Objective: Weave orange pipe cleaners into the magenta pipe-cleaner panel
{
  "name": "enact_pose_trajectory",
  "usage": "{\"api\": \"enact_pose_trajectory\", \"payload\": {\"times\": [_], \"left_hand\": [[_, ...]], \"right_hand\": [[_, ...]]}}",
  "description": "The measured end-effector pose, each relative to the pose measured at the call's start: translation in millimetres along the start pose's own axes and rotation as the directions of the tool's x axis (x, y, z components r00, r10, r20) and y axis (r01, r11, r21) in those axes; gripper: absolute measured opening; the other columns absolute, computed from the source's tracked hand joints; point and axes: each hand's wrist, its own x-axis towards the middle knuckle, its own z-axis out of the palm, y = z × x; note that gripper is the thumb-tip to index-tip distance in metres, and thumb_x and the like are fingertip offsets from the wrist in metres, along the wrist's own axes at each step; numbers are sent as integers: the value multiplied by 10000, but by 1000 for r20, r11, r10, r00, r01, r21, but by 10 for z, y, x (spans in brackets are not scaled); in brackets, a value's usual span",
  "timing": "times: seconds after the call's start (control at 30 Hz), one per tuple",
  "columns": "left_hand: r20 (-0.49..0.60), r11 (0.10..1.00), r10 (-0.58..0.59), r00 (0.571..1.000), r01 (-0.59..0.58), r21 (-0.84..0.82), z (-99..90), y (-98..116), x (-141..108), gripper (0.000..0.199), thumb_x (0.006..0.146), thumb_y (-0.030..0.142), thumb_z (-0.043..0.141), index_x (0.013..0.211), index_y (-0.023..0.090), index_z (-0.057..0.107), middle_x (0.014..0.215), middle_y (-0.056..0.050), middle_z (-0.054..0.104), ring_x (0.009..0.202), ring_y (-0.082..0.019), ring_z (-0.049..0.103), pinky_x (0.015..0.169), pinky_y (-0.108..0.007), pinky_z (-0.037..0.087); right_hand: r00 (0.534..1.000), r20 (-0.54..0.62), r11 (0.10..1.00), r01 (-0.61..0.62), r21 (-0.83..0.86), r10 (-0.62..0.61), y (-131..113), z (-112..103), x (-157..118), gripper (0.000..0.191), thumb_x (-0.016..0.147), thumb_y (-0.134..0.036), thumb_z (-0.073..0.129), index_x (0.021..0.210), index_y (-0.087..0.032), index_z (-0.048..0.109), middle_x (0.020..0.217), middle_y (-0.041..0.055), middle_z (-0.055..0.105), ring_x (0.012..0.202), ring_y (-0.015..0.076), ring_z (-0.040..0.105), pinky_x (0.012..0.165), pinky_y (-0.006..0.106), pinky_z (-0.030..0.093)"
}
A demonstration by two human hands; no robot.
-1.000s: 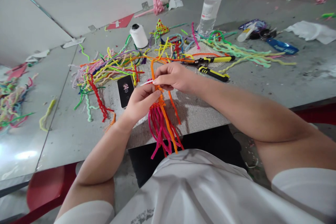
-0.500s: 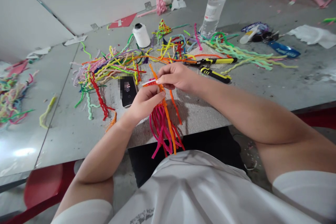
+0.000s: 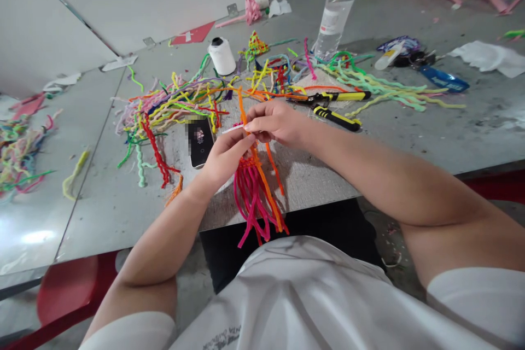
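Observation:
My right hand point(image 3: 279, 123) pinches a fuzzy orange cord point(image 3: 267, 186), whose short upper end stands above the fingers while the longer part hangs toward my lap. My left hand point(image 3: 226, 157) is closed just beside it, thumb and fingers on a knotted piece of pink and orange cords. From that piece several pink cords point(image 3: 248, 197) dangle over the table's front edge. A thin white strip point(image 3: 232, 129) pokes out between the hands; its right end is hidden by my fingers. Most of the knotted part is covered by my hands.
A phone point(image 3: 200, 147) lies left of my hands. Yellow-black pliers point(image 3: 336, 118) rest at the right. Behind are a heap of coloured cords point(image 3: 164, 103), a white thread spool point(image 3: 222, 57) and a water bottle point(image 3: 331, 24). Keys with a blue tag point(image 3: 445, 77) lie farther right.
The orange cord has been drawn upward: its upper end stands taller and straighter, and its lower end hangs a little higher. My left thumb has shifted up, closer to my right fingers.

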Motion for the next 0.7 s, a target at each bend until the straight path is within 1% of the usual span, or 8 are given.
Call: {"api": "enact_pose_trajectory", "payload": {"times": [0.07, 0.13, 0.23, 0.3, 0.43, 0.53, 0.6, 0.7], "left_hand": [[-20, 1000, 15, 1000, -15, 1, -10, -26, 11, 293, 918, 452, 737, 816, 178, 749, 748, -23, 658, 662, -124, 540, 623, -265, 406], [-13, 999, 33, 999, -33, 19, -22, -37, 8, 307, 938, 459, 719, 830, 177, 772, 795, -35, 700, 682, -125, 557, 645, -267, 419], [-16, 997, 55, 998, -54, 62, -40, -38, -12, 320, 952, 450, 712, 802, 177, 786, 784, -38, 712, 699, -131, 566, 673, -275, 424], [-21, 996, 54, 998, -52, 67, -53, -43, -20, 313, 947, 439, 726, 785, 180, 795, 760, -35, 705, 704, -135, 568, 683, -279, 423], [13, 999, -13, 1000, 14, -50, -69, -72, 6, 295, 926, 436, 750, 792, 180, 811, 779, -48, 719, 714, -141, 582, 685, -278, 435], [33, 988, -63, 997, 67, -136, -56, -92, 37, 275, 902, 419, 769, 781, 175, 808, 761, -44, 706, 683, -126, 567, 649, -263, 418], [45, 986, -76, 996, 82, -143, -37, -98, 44, 276, 905, 412, 769, 772, 173, 804, 728, -33, 683, 656, -112, 545, 629, -253, 398], [49, 992, -67, 997, 72, -104, -20, -98, 36, 294, 921, 405, 761, 748, 169, 792, 685, -21, 649, 638, -102, 522, 619, -248, 381]], "right_hand": [[1000, 3, 1000, 8, -5, -8, 0, 2, -2, 92, 834, -109, 682, 760, -157, 655, 580, -31, 584, 512, 87, 496, 456, 191, 346], [1000, 10, 1000, 16, -25, -16, 2, -4, 2, 104, 840, -112, 673, 750, -160, 653, 563, -33, 574, 506, 90, 492, 454, 194, 339], [999, 33, 997, 31, -69, -29, 8, -16, 23, 149, 844, -130, 679, 705, -164, 636, 533, -36, 555, 490, 86, 470, 453, 197, 326], [999, 27, 996, 33, -78, -31, 14, -19, 41, 147, 828, -133, 690, 694, -163, 636, 523, -39, 548, 483, 84, 461, 450, 198, 318], [1000, -15, 998, 18, -67, -19, 26, -17, 60, 133, 806, -131, 688, 691, -169, 632, 509, -44, 551, 462, 85, 456, 441, 210, 302], [999, -30, 992, 27, -125, -31, 38, -21, 59, 171, 840, -148, 676, 676, -168, 631, 509, -40, 548, 465, 85, 450, 451, 226, 294], [998, -39, 982, 34, -187, -42, 53, -30, 59, 189, 867, -164, 675, 681, -166, 638, 520, -41, 544, 477, 84, 440, 464, 236, 285], [996, -59, 967, 43, -253, -59, 78, -47, 64, 184, 874, -181, 696, 699, -169, 641, 554, -51, 543, 508, 81, 430, 496, 249, 293]]}}
